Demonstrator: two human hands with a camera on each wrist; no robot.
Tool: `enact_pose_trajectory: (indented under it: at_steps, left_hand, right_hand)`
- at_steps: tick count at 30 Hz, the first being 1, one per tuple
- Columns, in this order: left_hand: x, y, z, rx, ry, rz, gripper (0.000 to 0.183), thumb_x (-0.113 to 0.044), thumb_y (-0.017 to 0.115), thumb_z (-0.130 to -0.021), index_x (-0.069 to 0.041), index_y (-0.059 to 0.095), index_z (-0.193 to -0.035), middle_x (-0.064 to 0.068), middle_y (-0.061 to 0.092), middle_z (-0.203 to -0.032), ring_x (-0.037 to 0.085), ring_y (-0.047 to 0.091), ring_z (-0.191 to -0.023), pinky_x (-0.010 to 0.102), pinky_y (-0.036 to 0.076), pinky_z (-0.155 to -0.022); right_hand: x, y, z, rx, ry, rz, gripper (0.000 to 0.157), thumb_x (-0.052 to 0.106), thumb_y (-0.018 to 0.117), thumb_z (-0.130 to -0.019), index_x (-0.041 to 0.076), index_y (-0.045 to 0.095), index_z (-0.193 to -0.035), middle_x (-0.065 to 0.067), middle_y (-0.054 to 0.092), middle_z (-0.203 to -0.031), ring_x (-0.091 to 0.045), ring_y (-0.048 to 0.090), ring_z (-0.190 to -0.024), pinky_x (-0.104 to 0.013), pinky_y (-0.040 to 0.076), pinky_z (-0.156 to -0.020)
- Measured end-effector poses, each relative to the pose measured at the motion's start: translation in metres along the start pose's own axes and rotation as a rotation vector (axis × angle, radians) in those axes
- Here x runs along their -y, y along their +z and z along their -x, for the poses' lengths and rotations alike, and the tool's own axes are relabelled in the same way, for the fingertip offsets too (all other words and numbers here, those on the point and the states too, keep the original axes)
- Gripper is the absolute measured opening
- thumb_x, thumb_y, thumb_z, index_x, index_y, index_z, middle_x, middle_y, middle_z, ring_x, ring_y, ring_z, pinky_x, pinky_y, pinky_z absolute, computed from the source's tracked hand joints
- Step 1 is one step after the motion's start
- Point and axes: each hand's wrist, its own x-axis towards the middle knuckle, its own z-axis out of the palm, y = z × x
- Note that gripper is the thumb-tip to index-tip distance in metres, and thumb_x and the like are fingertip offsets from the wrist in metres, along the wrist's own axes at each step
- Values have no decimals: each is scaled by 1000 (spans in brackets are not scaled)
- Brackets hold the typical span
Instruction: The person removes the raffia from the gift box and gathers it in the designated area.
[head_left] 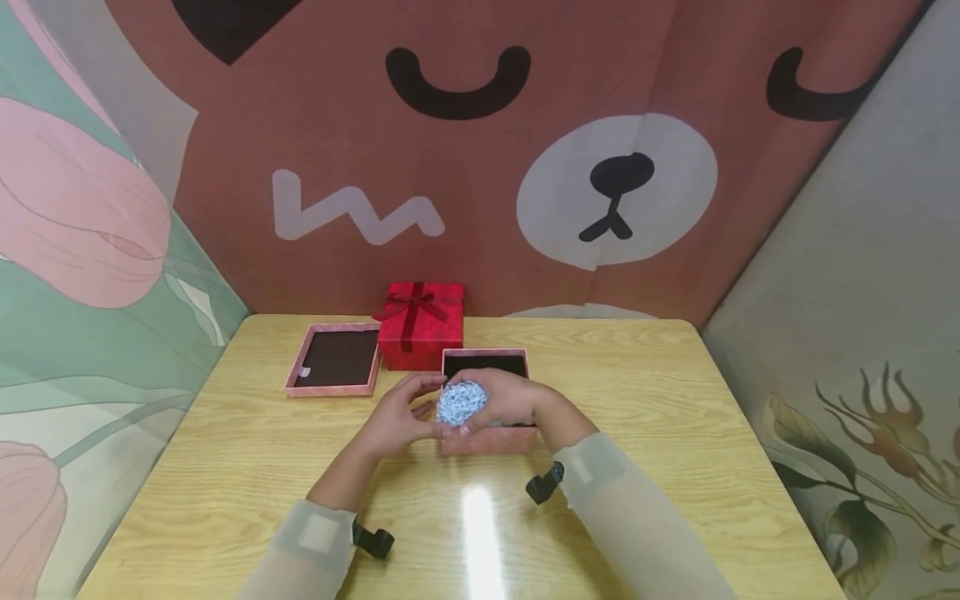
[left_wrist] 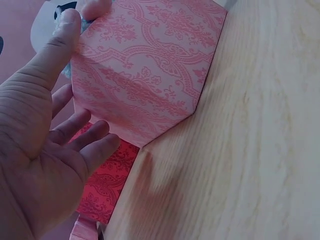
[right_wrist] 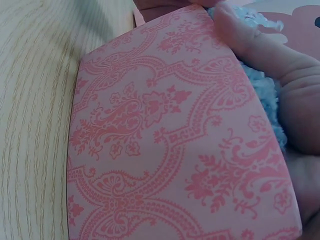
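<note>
A pink patterned box (head_left: 487, 442) stands lidless on the table, its dark inside partly showing. My right hand (head_left: 506, 396) reaches over it and grips a light blue and white fluffy bundle (head_left: 461, 403) near the box's left end. In the right wrist view the curly blue strands (right_wrist: 262, 95) show between the hand and the rim. My left hand (head_left: 399, 418) is at the box's left corner; in the left wrist view its thumb (left_wrist: 55, 52) lies by the rim and its loosely spread fingers lie along the box's side. The bundle's underside is hidden.
Behind the box's left side stands a red gift box (head_left: 431, 350) with a dark ribbon bow. Left of it lies the pink-edged lid (head_left: 330, 389), dark inside facing up. The wooden table (head_left: 622, 375) meets a bear-printed cloth at the back.
</note>
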Motion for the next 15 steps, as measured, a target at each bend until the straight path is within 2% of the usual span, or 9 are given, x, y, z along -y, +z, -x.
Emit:
enact_pose_trajectory:
  at_steps: [7,10,15]
  left_hand:
    - [-2,-3,0,7,-25,-31,78,-16,96,-74,-15,55,-142,4,52,-143,29,49,-140,48,44,-113]
    - [-4,-2,0,9,-32,-39,79,-17,96,-75,-16,55,-142,3,52,-144,28,50,-139,48,44,-113]
    - [-5,-1,-1,-5,-30,-54,78,-16,95,-75,-15,55,-142,3,54,-142,27,51,-137,46,45,-112]
  right_hand:
    - [1,-1,2,-44,33,-108,59,25,95,-76,31,66,-127,7,69,-115,-20,63,-106,-37,57,-91]
    - [1,-3,3,-62,29,-118,60,24,95,-76,29,66,-128,6,68,-115,-20,63,-106,-37,58,-90]
    - [3,-8,7,-110,46,-76,62,29,94,-77,32,64,-131,8,67,-118,-20,63,-107,-37,58,-89]
